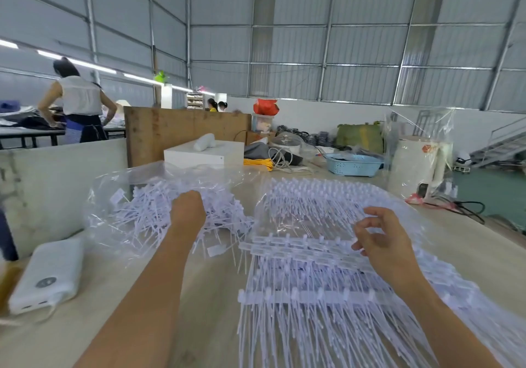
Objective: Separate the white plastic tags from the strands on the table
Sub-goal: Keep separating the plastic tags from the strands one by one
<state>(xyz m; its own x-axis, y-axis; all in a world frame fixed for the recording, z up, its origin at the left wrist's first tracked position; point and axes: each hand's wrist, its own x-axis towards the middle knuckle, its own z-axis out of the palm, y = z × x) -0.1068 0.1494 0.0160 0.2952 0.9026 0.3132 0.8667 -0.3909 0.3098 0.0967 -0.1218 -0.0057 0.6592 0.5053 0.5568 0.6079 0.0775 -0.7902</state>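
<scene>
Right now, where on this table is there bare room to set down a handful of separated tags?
Bare wooden tabletop lies between the white power bank and the racks of white plastic tag strands, under the left forearm. The right side is crowded with racks, and the loose tag pile on clear plastic bag fills the far left.

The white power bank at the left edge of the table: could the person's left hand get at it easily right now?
Probably yes. The power bank lies in the open with nothing covering it, and the left hand is on the pile of loose tags nearby.
</scene>
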